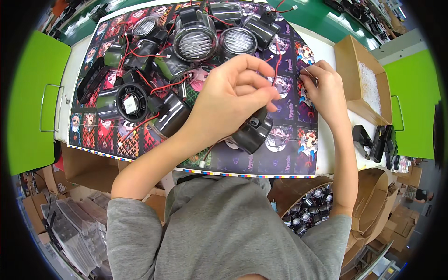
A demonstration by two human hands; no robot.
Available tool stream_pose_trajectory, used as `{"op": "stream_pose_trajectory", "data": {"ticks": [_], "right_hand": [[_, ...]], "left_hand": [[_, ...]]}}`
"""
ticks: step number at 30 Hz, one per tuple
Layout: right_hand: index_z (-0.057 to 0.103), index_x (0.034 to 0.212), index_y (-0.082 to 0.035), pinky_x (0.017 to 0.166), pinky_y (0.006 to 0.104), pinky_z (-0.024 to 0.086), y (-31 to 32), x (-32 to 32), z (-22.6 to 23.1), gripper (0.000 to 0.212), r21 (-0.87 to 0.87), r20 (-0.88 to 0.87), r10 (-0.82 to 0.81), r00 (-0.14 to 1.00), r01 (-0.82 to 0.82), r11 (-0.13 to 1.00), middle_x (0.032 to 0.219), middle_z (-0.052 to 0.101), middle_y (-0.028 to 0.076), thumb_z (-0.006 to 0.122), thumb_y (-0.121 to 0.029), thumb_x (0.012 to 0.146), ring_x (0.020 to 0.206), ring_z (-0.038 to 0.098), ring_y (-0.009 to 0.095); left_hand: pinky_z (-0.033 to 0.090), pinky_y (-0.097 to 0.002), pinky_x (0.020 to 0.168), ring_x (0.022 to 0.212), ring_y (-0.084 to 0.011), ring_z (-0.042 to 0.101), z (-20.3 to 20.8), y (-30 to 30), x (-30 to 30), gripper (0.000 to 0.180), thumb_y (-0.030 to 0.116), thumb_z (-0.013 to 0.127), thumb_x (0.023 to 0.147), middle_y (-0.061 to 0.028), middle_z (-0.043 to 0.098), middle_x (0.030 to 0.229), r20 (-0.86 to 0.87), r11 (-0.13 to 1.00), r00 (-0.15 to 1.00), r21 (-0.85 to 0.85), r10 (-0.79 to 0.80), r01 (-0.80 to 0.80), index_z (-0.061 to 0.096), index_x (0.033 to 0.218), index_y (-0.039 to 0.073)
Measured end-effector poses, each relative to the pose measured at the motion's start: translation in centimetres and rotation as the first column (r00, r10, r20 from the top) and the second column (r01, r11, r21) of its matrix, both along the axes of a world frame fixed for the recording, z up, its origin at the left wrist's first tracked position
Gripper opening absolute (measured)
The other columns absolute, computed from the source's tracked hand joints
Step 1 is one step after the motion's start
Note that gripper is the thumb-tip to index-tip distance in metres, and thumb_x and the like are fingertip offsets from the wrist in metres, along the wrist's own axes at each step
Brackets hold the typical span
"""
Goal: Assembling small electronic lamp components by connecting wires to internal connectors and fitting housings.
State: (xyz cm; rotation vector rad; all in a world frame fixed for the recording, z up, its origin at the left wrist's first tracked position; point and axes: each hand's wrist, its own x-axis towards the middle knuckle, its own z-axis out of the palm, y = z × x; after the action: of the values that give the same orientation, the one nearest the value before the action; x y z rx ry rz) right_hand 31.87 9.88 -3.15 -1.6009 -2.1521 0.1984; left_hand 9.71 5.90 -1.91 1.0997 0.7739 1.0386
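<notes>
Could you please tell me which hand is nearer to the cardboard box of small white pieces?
Right. The right hand is just left of the cardboard box, apart from it; the left hand is farther left, partly covering a black cylindrical housing.

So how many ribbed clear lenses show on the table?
3: left lens, a bit farther back; middle lens, looking largest; right lens, just beyond the left hand. Others may be hidden.

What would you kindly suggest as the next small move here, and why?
Perhaps steady the glossy black plastic cylinder with the left hand: it shows partly hidden behind that hand, while the right hand is farther right.
</notes>
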Motion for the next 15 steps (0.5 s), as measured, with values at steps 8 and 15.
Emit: {"op": "stream_pose_trajectory", "data": {"ticks": [8,15], "right_hand": [[0.064,0.09,0.0,0.044,0.0166,0.025,-1.0,-0.8,5.0,0.016,-0.217,-0.782,-0.083,0.617,-0.146,0.965,0.074,0.061,-0.001,0.063,-0.014,0.081,0.05,0.037,-0.001],[0.063,0.097,0.002,0.043,0.0171,0.023,-1.0,-1.8,5.3,0.019,-0.208,-0.94,-0.057,0.338,-0.43,0.879,0.073,0.061,0.001,0.061,-0.011,0.083,0.047,0.033,0.0]], "left_hand": [[0.045,-0.0173,0.05,0.059,-0.0082,0.059,1.4,0.5,1.0,0.017,0.008,0.057,0.088,-0.0058,0.063,0.077,-0.044,0.983,0.995,0.163,0.09,-0.082,0.064,0.1,0.0],[0.041,-0.0163,0.044,0.051,-0.0066,0.057,2.0,0.4,1.8,0.015,0.007,0.056,0.087,-0.0036,0.06,0.071,-0.178,0.949,0.968,0.293,0.176,-0.119,0.064,0.097,0.0]]}}
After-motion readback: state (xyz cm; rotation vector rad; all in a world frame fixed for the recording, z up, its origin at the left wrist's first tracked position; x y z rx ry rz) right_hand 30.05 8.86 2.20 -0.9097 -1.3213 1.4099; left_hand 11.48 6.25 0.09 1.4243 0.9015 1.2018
